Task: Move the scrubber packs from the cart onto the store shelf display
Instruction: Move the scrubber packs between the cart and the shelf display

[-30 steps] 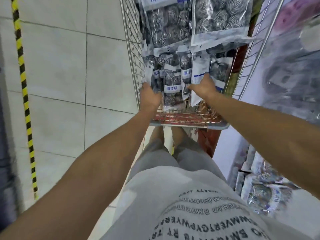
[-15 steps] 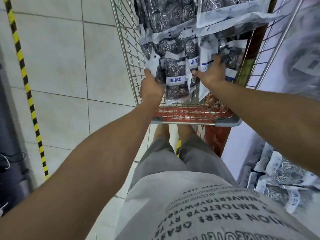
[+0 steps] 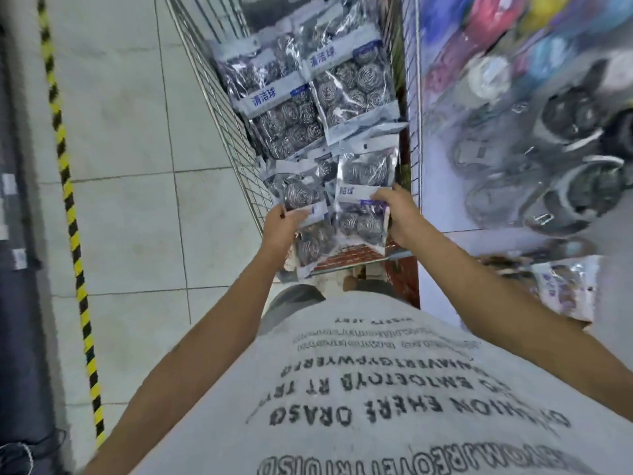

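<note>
Wire cart (image 3: pixel 219 108) full of scrubber packs (image 3: pixel 352 87); left hand (image 3: pixel 279 228) and right hand (image 3: pixel 399 214) each grip a small pack.

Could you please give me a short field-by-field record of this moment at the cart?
left hand: left hand grips a small scrubber pack
right hand: right hand grips another small pack
cart: wire cart holds two large packs farther in
shelf: blurred, on the right, packs already there
floor: pale tiles, striped tape on the left
</note>
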Tool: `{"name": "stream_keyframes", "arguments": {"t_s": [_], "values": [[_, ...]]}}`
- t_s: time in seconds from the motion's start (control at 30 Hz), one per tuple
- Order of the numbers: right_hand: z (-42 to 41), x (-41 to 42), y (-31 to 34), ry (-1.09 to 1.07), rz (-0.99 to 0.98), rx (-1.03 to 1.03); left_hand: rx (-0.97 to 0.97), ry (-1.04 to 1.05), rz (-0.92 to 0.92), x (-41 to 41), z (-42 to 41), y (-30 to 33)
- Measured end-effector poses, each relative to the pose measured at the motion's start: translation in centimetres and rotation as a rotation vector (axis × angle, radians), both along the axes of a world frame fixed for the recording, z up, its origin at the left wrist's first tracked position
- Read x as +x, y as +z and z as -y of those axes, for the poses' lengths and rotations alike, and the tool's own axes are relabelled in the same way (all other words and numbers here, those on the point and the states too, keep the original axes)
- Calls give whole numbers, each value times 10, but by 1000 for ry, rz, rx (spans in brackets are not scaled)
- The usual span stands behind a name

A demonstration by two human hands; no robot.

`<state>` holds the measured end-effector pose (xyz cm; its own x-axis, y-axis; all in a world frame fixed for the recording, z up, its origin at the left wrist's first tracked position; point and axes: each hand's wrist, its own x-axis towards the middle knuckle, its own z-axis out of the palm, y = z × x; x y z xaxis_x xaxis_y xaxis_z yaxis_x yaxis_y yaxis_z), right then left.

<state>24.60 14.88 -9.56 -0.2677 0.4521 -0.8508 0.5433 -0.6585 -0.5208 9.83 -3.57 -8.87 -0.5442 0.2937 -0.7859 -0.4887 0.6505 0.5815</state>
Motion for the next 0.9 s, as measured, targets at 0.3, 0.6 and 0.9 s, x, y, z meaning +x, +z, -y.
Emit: {"name": "stream_keyframes", "arguments": {"t_s": [0.3,0.6,0.9], "values": [[55,90,110,-249,-196,165,168,-227,335,3,21,29],[159,192,127,-549,-173,230,186,-783,314,55,23,88],[283,296,135,-975,-199,258,130,-1160,268,165,32,123]]}}
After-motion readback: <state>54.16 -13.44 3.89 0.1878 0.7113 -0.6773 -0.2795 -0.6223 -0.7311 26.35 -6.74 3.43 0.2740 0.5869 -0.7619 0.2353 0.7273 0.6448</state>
